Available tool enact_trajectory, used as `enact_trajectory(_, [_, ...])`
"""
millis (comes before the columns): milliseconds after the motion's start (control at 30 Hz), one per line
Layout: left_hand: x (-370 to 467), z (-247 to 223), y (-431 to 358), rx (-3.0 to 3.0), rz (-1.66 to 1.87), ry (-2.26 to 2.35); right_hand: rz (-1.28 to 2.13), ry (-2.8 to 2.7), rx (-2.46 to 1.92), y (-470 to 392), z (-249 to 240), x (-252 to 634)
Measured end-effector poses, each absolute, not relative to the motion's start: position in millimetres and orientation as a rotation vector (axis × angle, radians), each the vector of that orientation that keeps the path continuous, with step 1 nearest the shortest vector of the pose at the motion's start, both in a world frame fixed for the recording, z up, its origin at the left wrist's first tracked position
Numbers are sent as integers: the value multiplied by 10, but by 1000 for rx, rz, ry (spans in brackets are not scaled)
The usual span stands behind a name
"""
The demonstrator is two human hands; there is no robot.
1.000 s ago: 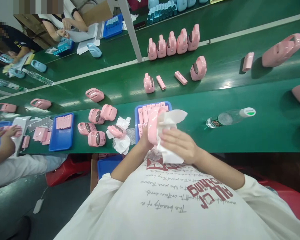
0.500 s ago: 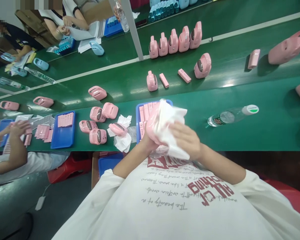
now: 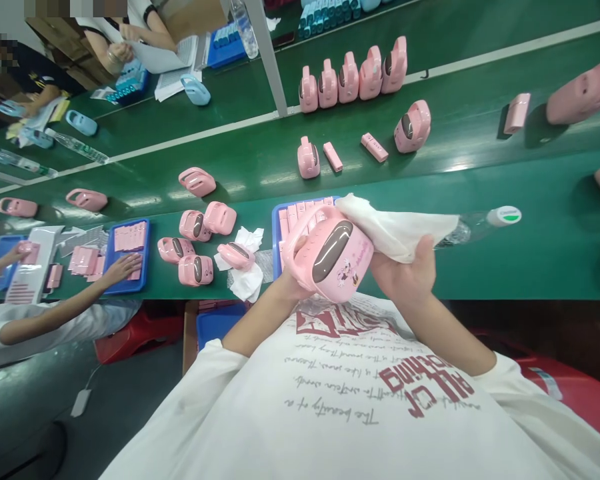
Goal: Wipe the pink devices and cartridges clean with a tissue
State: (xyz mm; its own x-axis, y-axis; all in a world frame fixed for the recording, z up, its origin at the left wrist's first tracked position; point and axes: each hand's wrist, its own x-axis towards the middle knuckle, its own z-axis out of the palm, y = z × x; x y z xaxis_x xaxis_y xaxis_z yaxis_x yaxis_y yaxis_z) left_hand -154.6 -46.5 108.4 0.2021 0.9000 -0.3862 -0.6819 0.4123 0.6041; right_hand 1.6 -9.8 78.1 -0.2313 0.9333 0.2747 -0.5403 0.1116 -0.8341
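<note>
Head view: left hand (image 3: 291,283) grips pink device (image 3: 330,257) from below-left, fingers wrapped round it, mostly hidden. Device held above near edge of green bench (image 3: 530,260), dark oval window facing up. Right hand (image 3: 405,270) touches device's right end, fingers closed on white cloth (image 3: 397,230); cloth lifted off device, trailing right over bottle (image 3: 485,220). Blue tray (image 3: 276,233) just behind device. More pink devices (image 3: 197,243) lie left on bench.

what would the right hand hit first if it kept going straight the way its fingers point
Likely the water bottle: the right hand, holding the white cloth, points up and away toward it across the green table. Depth is unclear.
</note>
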Motion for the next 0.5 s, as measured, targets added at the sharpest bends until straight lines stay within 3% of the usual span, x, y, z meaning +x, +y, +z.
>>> enact_trajectory(267, [-1536, 1131, -482, 182, 1001, 689, 1765, -1095, -654, 49, 949, 240])
enact_trajectory(367, [-1493, 1161, -475, 168, 960, 674, 1659, -1312, -676, 64, 935, 277])
enact_trajectory(500, [-1384, 1321, -470, 254, 989, 681, 1276, -1711, -603, 24, 974, 242])
